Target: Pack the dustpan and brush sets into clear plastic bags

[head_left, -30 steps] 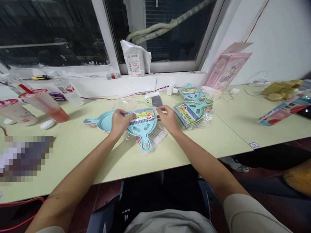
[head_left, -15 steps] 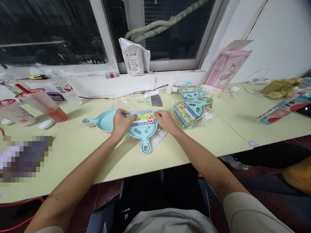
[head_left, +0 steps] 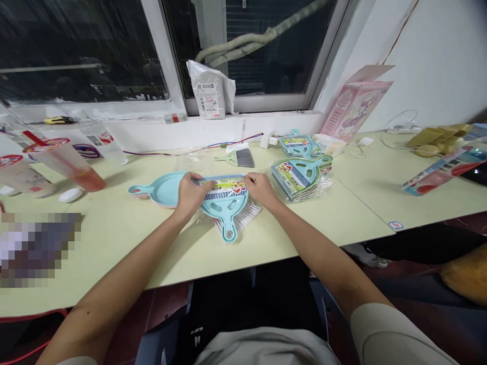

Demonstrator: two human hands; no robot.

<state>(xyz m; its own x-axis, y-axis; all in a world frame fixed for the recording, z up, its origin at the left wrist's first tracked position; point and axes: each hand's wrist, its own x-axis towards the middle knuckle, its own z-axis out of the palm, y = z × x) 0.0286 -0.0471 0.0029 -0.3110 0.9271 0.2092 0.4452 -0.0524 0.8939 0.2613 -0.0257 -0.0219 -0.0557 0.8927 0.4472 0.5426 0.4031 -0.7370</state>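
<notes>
Between my hands lies a light-blue brush and dustpan set (head_left: 227, 209) in clear plastic wrap, its handle pointing toward me and a printed label across its bristles. My left hand (head_left: 192, 195) grips the set's left side, thumb on the label. Closed in a pinch, my right hand (head_left: 259, 187) holds the wrap at the upper right corner. Beneath the set, pale bristles of another brush (head_left: 247, 217) stick out at the lower right. A light-blue dustpan (head_left: 165, 189) lies to the left, partly behind my left hand, with a pink edge showing under it.
Several wrapped brush sets (head_left: 297, 175) are piled at the right, with more blue ones (head_left: 299, 144) behind. A loose green-handled brush (head_left: 239, 157) lies near the wall. Drink cups (head_left: 68, 165) and a white mouse-shaped object (head_left: 71, 194) stand left; a pink box (head_left: 357, 109) leans at the back right.
My right hand has shifted very slightly right at the corner of the wrap. The set and my left hand stay almost where they were.
</notes>
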